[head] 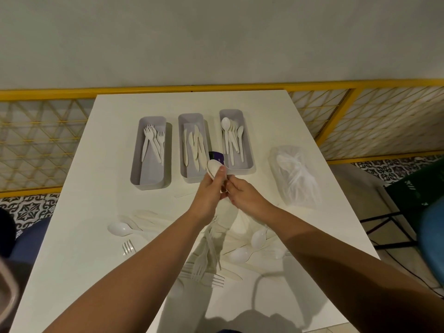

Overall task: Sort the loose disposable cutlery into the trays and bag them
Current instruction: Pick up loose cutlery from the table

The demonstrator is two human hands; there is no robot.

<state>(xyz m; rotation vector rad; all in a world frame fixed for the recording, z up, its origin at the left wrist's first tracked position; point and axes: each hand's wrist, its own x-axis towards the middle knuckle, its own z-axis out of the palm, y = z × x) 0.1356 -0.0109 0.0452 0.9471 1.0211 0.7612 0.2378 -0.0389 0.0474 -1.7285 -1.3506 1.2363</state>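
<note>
White plastic spoon (213,167), bowl up, sat gripped in the curled left hand (208,197), at 6 o'clock of the knife tray (192,180) and spoon tray (249,164). The right hand (246,197) pinched its handle. Loose cutlery (204,267) lay at 6 o'clock and the bag (295,179) at 3 o'clock.

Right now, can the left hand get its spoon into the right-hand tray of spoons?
Probably yes. The left hand holds the spoon right by the near end of the spoon tray, and the tray's open top has nothing over it.
</note>
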